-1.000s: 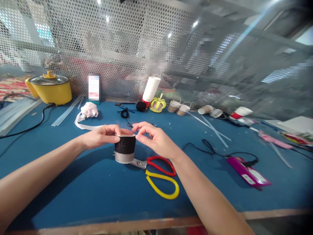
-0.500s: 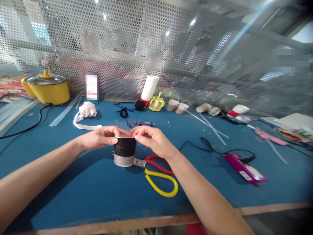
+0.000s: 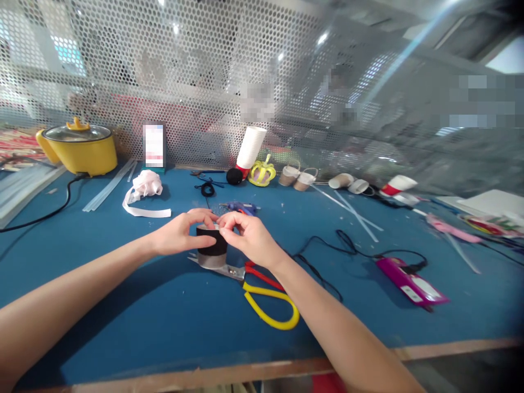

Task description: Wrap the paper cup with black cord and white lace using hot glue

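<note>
Between my hands is a small paper cup (image 3: 212, 261), its upper part wrapped in black and a pale band left at the bottom. My left hand (image 3: 177, 233) grips it from the left, thumb pressed on the black side and fingers over the rim. My right hand (image 3: 252, 239) is at the rim's right side, thumb and fingers pinched together; my fingers hide part of the cup's mouth. Scissors (image 3: 233, 272) with one red and one yellow handle lie by the cup's base, their blades partly behind it. A blue hand tool (image 3: 241, 207) lies just beyond my right hand.
Crumpled white ribbon (image 3: 147, 184), a phone on a stand (image 3: 154, 146) and a yellow electric pot (image 3: 88, 152) are at the left. Along the back stand a yellow woven crown shape (image 3: 262, 174) and small baskets (image 3: 290, 176). A purple power strip (image 3: 409, 281) with trailing cords lies right.
The cup has moved slightly away from me and right, showing more of the scissor blades. My left thumb has come down onto its black side. More black cord shows beside my right forearm.
</note>
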`<state>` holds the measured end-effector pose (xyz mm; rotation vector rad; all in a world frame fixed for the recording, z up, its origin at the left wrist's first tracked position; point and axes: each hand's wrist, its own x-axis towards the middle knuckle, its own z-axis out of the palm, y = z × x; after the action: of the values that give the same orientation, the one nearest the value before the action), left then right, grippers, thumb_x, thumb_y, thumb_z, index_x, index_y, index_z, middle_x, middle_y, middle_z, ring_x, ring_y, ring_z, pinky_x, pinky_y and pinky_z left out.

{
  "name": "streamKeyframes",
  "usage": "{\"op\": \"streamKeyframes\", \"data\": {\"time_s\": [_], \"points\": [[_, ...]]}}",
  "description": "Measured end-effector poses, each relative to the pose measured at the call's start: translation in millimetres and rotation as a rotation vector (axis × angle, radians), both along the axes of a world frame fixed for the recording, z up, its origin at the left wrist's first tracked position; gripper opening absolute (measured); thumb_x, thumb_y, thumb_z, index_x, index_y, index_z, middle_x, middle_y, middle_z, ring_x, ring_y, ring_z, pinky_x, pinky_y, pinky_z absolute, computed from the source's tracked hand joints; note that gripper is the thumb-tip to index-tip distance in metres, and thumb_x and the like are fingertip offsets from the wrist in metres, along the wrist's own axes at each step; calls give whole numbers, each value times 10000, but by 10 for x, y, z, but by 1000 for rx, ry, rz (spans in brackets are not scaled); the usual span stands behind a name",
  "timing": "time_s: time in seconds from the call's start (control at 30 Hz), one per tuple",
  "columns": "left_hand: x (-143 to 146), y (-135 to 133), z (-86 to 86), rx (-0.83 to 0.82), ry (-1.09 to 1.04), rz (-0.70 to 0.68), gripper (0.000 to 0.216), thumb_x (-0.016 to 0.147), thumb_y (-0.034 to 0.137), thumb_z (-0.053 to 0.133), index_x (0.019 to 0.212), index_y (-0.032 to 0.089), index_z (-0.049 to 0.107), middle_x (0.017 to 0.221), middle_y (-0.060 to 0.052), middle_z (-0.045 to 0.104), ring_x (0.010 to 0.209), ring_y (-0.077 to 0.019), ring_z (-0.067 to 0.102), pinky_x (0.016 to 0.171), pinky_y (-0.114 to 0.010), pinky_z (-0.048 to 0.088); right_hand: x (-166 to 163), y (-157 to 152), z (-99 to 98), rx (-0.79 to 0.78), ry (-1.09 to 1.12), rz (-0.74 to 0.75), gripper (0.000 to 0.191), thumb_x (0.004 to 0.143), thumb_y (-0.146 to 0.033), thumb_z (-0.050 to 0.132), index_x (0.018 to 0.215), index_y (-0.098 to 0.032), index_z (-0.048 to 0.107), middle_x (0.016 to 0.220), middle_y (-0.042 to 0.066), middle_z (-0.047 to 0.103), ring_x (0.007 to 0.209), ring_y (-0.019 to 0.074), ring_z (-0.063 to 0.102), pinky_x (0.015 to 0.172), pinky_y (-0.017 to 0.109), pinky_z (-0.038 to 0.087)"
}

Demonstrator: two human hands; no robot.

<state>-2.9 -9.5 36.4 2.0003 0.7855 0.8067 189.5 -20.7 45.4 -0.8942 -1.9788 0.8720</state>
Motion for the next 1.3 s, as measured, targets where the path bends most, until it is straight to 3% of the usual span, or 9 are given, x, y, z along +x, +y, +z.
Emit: {"op": "streamKeyframes", "data": {"time_s": [0.13, 0.33, 0.83, 1.07, 1.17, 1.3], "points": [[63, -33, 16, 76, -8, 25, 107, 742, 278, 577, 731, 174, 552, 1059, -93, 612, 1181, -254, 436, 995, -392, 304, -31, -23, 14, 48, -46, -25, 125, 733, -182, 531, 626, -196, 467, 754, 33, 583, 771, 160, 565, 775, 339, 451], [37, -16, -28, 42, -44, -9, 105, 750, 267, 572, 713, 169, 564, 1021, -81, 626, 1131, -237, 482, 979, -383, 325, -31, -51, 20, 71, -102, -42, 126, 728, -154, 522, 626, -200, 463, 776, 34, 592, 778, 157, 570, 774, 331, 454], [88, -54, 1, -55, -72, 89, 99, 714, 255, 567, 674, 169, 538, 976, -64, 626, 1062, -235, 509, 960, -385, 344, -89, -56, 21, 148, -162, -55, 171, 725, -105, 512, 604, -205, 445, 761, 29, 586, 766, 160, 569, 751, 325, 459], [34, -31, -21, -350, -223, 108, 138, 671, 268, 624, 661, 156, 542, 1095, -83, 589, 1077, -248, 495, 963, -413, 310, 39, -23, 112, 253, -336, 5, 113, 727, -135, 572, 651, -199, 520, 928, 59, 583, 947, 185, 549, 864, 361, 424], [-3, -2, -32, -450, -278, 87, 168, 645, 275, 660, 648, 151, 548, 1113, -82, 577, 1021, -239, 515, 932, -410, 322, 129, 100, 182, 357, -449, -42, 94, 715, -113, 570, 658, -187, 560, 987, 83, 566, 993, 207, 524, 882, 374, 404], [-15, 26, -55, -502, -328, 58, 166, 641, 265, 686, 639, 145, 571, 1091, -78, 584, 1010, -232, 522, 925, -404, 320, 100, 406, 315, 462, -556, -170, 88, 725, -140, 577, 660, -176, 624, 798, 57, 578, 772, 179, 552, 742, 327, 429]]}}
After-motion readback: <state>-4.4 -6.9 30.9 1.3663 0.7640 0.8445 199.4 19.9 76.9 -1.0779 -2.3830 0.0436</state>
